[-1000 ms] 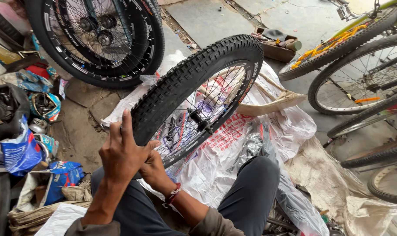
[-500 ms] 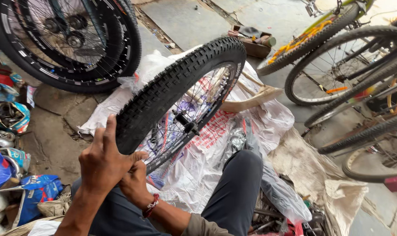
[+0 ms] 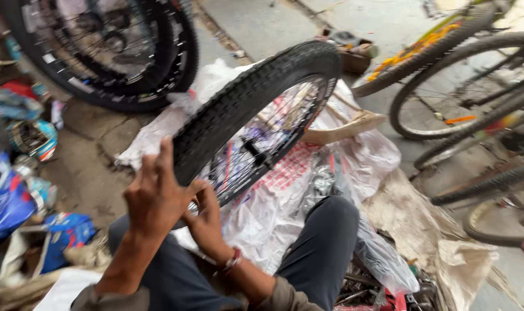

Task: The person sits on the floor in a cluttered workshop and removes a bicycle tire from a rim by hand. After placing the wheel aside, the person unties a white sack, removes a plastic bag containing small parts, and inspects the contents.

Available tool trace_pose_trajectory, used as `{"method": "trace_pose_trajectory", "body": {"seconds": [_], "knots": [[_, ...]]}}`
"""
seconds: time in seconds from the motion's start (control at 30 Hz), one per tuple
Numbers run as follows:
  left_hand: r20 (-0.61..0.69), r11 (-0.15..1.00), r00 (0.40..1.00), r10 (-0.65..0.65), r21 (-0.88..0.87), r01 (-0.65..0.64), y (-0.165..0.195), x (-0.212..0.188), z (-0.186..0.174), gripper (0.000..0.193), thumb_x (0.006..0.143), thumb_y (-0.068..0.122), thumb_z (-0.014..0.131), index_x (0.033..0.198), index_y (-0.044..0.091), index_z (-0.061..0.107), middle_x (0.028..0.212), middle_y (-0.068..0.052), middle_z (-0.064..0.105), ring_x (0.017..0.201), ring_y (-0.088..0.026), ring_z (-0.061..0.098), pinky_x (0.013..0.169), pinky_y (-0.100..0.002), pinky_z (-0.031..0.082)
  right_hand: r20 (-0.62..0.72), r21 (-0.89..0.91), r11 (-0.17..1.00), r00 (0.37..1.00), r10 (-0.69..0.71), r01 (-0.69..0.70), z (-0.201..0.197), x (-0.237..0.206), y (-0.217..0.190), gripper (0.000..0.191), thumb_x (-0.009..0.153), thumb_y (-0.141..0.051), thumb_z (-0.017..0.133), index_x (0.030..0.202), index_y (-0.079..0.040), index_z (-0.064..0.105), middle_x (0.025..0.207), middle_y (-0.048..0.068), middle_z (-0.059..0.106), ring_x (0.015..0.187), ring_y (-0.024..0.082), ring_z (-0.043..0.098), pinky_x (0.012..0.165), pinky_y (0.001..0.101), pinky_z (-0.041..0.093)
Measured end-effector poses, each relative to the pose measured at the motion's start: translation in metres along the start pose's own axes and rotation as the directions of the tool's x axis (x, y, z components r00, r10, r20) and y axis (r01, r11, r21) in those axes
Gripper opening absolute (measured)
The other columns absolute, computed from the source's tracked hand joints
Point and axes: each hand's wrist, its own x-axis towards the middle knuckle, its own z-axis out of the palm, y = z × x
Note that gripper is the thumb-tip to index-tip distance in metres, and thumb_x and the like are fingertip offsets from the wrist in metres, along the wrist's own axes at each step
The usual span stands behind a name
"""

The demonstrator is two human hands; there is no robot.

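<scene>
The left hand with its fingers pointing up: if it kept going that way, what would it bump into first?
The left hand already rests on the black knobbly rubber bicycle tyre of the spoked wheel. Straight on, its fingers would probably just slide further along that tread; depth beyond is unclear.
</scene>
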Motion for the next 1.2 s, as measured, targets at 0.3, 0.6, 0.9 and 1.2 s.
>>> {"method": "trace_pose_trajectory", "body": {"seconds": [0.3, 0.6, 0.9, 1.2], "knots": [[0.055, 0.999, 0.997, -0.045, -0.028, 0.047, 0.002, 0.004, -0.001, 0.117, 0.075, 0.058, 0.09, 0.156, 0.001, 0.029, 0.102, -0.016, 0.057, 0.078, -0.031, 0.064, 0.056, -0.042, 0.053, -0.111, 0.356, 0.933, 0.994, -0.021, 0.06, 0.022, 0.014, 0.029, 0.032, 0.099, 0.005, 0.066, 0.117, -0.006, 0.042, 0.108, 0.002, 0.048, 0.1, 0.009, 0.049, 0.088, 0.0246, 0.045], [-0.016, 0.995, 0.999, -0.035, 0.09, 0.036, 0.026, 0.03, -0.005, 0.12, 0.064, 0.056, 0.091, 0.151, 0.0, 0.03, 0.134, -0.027, 0.055, 0.101, -0.039, 0.062, 0.072, -0.05, 0.054, 0.311, 0.148, 0.984, 0.949, 0.051, -0.102, -0.005, 0.032, 0.042, 0.041, 0.103, -0.007, 0.063, 0.141, 0.0, 0.048, 0.123, 0.002, 0.056, 0.11, 0.007, 0.051, 0.093, 0.0241, 0.046], [0.041, 0.997, 0.997, 0.072, 0.021, -0.073, 0.01, 0.029, -0.005, 0.121, 0.064, 0.061, 0.087, 0.155, 0.005, 0.032, 0.114, -0.018, 0.056, 0.086, -0.034, 0.065, 0.058, -0.042, 0.058, 0.313, 0.29, 0.934, 0.943, 0.115, -0.21, -0.001, 0.022, 0.024, 0.009, 0.099, -0.004, 0.065, 0.107, -0.001, 0.063, 0.087, -0.004, 0.067, 0.076, 0.002, 0.057, 0.066, 0.0213, 0.045], [0.129, 0.972, 0.982, 0.14, -0.205, -0.112, -0.008, 0.032, -0.002, 0.122, 0.071, 0.077, 0.071, 0.156, 0.003, 0.027, 0.113, -0.024, 0.056, 0.083, -0.037, 0.072, 0.06, -0.043, 0.06, 0.083, 0.137, 0.984, 0.991, 0.105, -0.116, 0.015, 0.005, 0.044, 0.014, 0.096, -0.001, 0.065, 0.083, 0.0, 0.061, 0.072, -0.003, 0.062, 0.063, 0.003, 0.053, 0.054, 0.024, 0.037]]}}
